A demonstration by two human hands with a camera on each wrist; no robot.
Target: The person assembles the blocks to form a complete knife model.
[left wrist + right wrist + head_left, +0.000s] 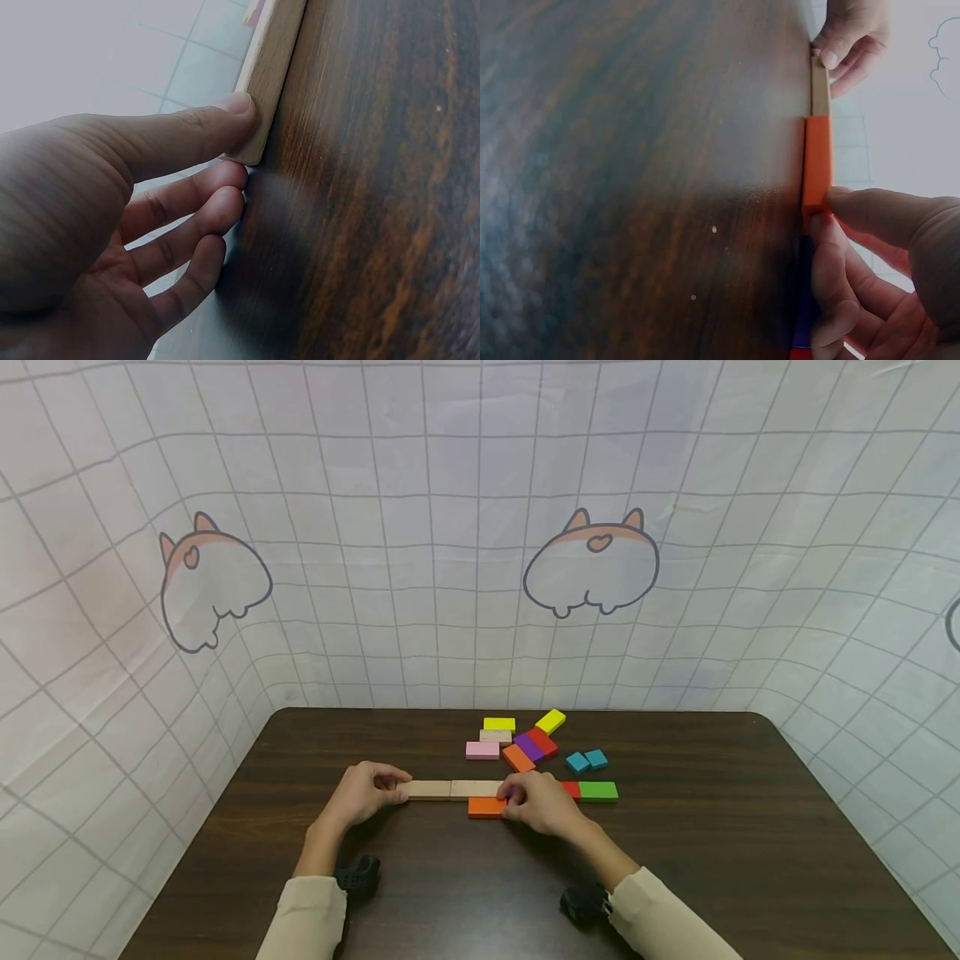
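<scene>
A row of flat blocks lies across the table: a plain wooden block [429,790] at the left end, a second wooden block [477,788], then purple mostly behind fingers, a red block [572,790] and a green block [598,792]. My left hand [363,792] grips the row's left end, thumb [225,120] on the wood and fingertips around the end. In front of the row sits an orange block [487,808], long side against it. My right hand [546,803] pinches its right end between thumb and finger, as the right wrist view shows.
Behind the row lie a pink block [482,751], a wooden block [495,737], yellow blocks [499,724], a slanted orange-purple-red group [530,746] and two small blue blocks [587,762]. A gridded white cloth [465,660] hangs beyond the dark table [675,860].
</scene>
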